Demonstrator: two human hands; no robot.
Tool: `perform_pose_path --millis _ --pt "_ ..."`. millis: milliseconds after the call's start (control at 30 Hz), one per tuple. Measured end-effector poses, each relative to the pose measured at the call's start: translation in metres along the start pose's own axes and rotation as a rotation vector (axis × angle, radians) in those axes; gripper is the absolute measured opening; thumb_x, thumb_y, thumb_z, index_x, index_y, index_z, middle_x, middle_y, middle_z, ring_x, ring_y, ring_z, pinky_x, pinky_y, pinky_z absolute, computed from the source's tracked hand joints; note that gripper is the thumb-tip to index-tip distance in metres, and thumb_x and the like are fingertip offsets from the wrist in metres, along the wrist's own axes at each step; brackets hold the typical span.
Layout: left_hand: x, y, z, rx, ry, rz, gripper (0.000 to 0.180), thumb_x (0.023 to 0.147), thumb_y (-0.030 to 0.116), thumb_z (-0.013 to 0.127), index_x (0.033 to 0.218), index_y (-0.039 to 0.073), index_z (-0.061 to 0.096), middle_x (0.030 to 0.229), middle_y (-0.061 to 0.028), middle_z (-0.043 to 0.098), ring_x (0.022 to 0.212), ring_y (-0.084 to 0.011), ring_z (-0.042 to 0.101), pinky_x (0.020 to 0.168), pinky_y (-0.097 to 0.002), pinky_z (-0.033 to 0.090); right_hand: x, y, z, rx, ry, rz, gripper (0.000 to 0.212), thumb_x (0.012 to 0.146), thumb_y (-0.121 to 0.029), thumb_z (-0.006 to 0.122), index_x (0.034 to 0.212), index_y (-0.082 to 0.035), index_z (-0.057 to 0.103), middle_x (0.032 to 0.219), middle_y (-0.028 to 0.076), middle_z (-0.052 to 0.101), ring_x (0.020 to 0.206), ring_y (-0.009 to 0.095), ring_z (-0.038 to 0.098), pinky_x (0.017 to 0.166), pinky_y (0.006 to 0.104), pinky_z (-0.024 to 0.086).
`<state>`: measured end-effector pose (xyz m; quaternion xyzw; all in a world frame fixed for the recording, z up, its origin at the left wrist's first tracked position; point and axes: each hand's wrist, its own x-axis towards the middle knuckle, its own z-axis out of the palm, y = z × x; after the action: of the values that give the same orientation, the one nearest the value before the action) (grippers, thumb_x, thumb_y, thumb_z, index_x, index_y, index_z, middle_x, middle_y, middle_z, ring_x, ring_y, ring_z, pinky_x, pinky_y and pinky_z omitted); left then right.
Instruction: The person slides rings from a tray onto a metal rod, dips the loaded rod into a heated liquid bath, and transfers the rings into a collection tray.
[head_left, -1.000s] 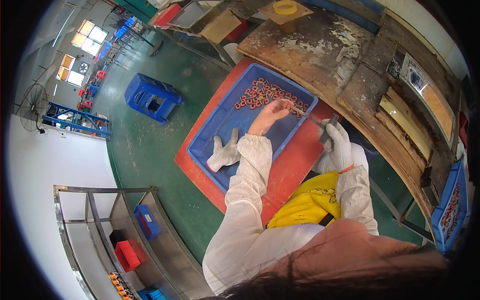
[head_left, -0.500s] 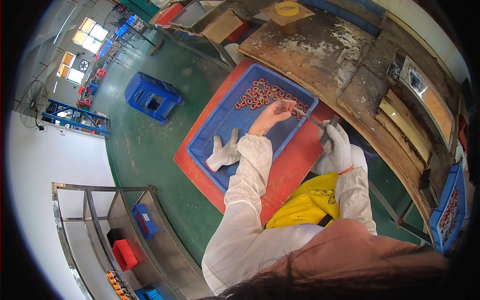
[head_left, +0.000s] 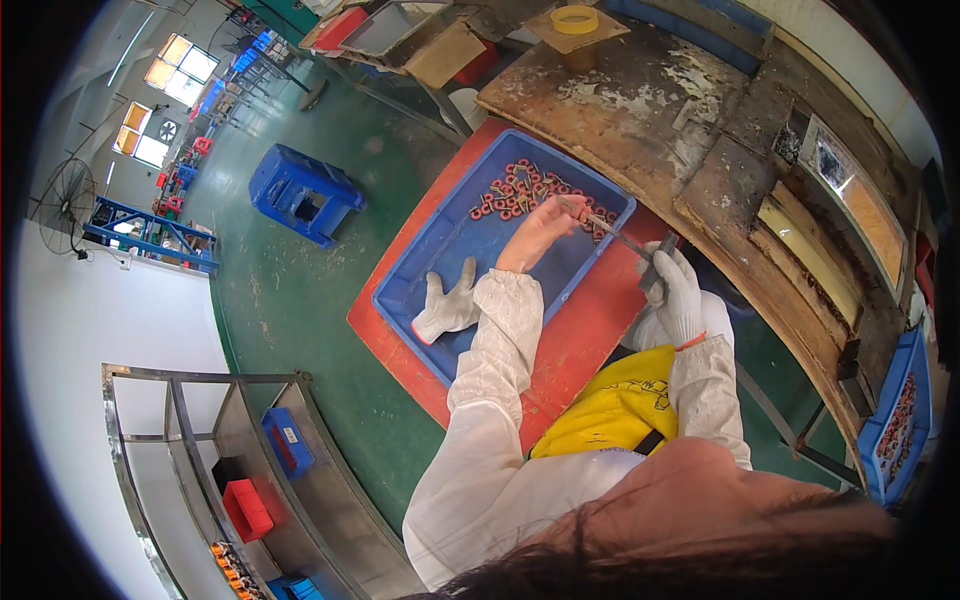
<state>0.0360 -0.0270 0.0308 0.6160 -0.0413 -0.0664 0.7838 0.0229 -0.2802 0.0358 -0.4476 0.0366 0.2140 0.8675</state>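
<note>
My bare left hand (head_left: 540,238) is over the blue tray (head_left: 408,268), its fingers pinched on a small red ring-shaped part (head_left: 571,205). That part meets the end of a slim metal rod tool (head_left: 627,243). The tool's dark, blocky end sits in my right hand (head_left: 680,298), which wears a white knit glove and is closed round it. Several small parts (head_left: 515,192), red rings with brassy stems, are heaped at the tray's far end. An empty white glove (head_left: 450,304) lies in its near left part, beside my left sleeve.
The tray rests on a red board (head_left: 570,365). A worn wooden workbench (head_left: 630,100) curves along the far and right side. On the floor at left stands a blue stool (head_left: 305,195); a metal shelf rack (head_left: 300,480) is lower left. Another blue tray (head_left: 897,420) of parts is far right.
My left hand has shifted very slightly at the rod's end, still pinching. My right hand and the tray hold nearly the same place.
</note>
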Motion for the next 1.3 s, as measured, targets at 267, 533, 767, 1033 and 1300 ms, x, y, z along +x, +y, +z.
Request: perform_pose_path --millis 267,533,767,1033,1300 --pt "0.007 -0.032 -0.03 -0.441 0.423 -0.001 0.007 0.088 0.018 0.06 0.09 0.012 0.058 0.078 0.0038 0.054 0.071 -0.0073 0.05 0.063 -0.0216 0.041 -0.007 -0.018 0.0 0.05 0.046 -0.036 0.022 0.09 -0.019 0.054 0.105 -0.002 0.056 0.078 0.006 0.063 0.046 0.003 0.045 0.041 0.0143 0.033" --pt "0.009 -0.044 -0.036 -0.473 0.467 0.05 0.016 0.081 -0.001 0.058 0.094 0.007 0.054 0.079 -0.0009 0.053 0.068 -0.0117 0.051 0.06 -0.0238 0.042 -0.055 -0.068 -0.036 0.047 0.239 -0.206 0.022 0.09 -0.018 0.054 0.106 -0.002 0.055 0.08 0.007 0.062 0.046 0.002 0.044 0.042 0.0134 0.034" --pt "0.012 -0.042 -0.031 -0.407 0.398 0.013 0.016 0.081 0.0 0.057 0.095 0.008 0.054 0.08 0.0001 0.052 0.07 -0.0103 0.05 0.063 -0.0239 0.041 -0.1 -0.092 -0.097 0.174 0.54 -0.465 0.022 0.092 -0.015 0.053 0.109 -0.002 0.053 0.085 0.009 0.062 0.048 0.002 0.045 0.04 0.0134 0.034" --pt "0.01 -0.04 -0.032 -0.351 0.437 -0.025 0.016 0.083 0.002 0.057 0.097 0.009 0.055 0.08 0.0018 0.052 0.068 -0.0082 0.049 0.064 -0.0231 0.041 -0.11 -0.092 -0.123 0.184 0.711 -0.518 0.023 0.092 -0.016 0.053 0.11 -0.002 0.051 0.088 0.009 0.063 0.053 0.004 0.047 0.043 0.0148 0.038" --pt "0.012 -0.044 -0.037 -0.374 0.41 -0.024 0.021 0.083 0.001 0.057 0.104 0.005 0.053 0.084 -0.0007 0.053 0.071 -0.0101 0.05 0.064 -0.0232 0.043 -0.104 -0.093 -0.125 0.116 0.766 -0.501 0.023 0.092 -0.016 0.053 0.108 0.0 0.05 0.089 0.01 0.063 0.053 0.005 0.047 0.043 0.0154 0.039"
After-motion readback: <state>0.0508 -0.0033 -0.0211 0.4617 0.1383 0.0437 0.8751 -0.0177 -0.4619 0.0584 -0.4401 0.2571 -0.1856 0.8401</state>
